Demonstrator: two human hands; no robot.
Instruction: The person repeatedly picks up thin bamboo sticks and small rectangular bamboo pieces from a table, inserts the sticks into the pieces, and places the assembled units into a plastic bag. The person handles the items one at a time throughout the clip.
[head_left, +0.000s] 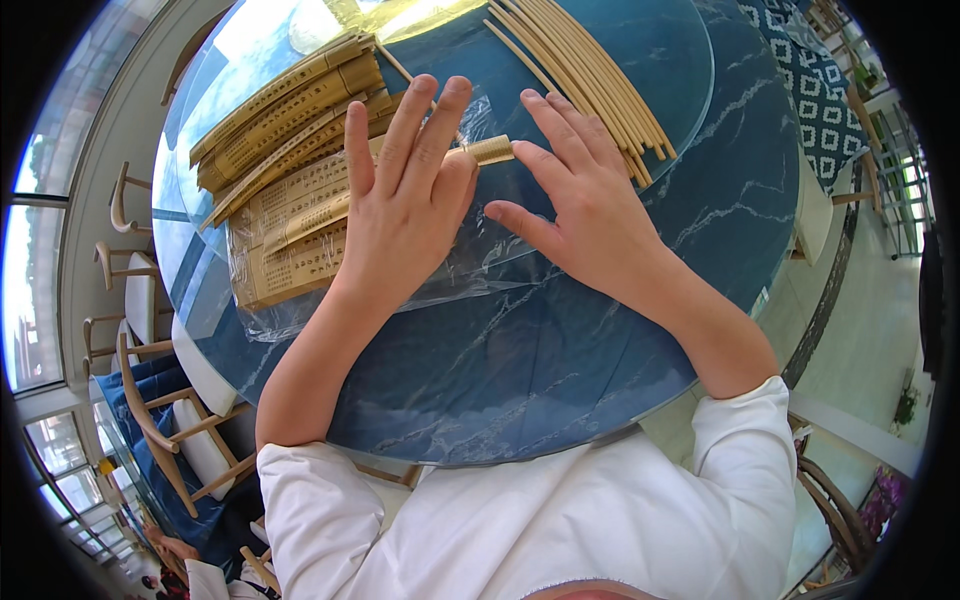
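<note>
A small roll of yellowish printed paper (pixel 490 151) lies between my hands, over clear plastic film. My left hand (pixel 400 205) is at its left end, the bent index finger and partly hidden thumb closed on it while the other fingers stretch forward. My right hand (pixel 595 200) is open, palm down, with fingers apart; its index fingertip meets the roll's right end. A thin stick (pixel 393 62) slants behind my left fingers. Left of that hand are stacked, partly curled sheets of printed yellowish paper (pixel 290 125). Lower sheets (pixel 285 275) lie in the clear plastic wrapping (pixel 470 275).
A bundle of long pale wooden sticks (pixel 585 75) lies at the far right of the glass turntable (pixel 690 100). Beneath is a round blue marble-patterned table (pixel 480 390). Wooden chairs (pixel 165 420) stand at left. A patterned blue-and-white cloth (pixel 815 100) hangs at far right.
</note>
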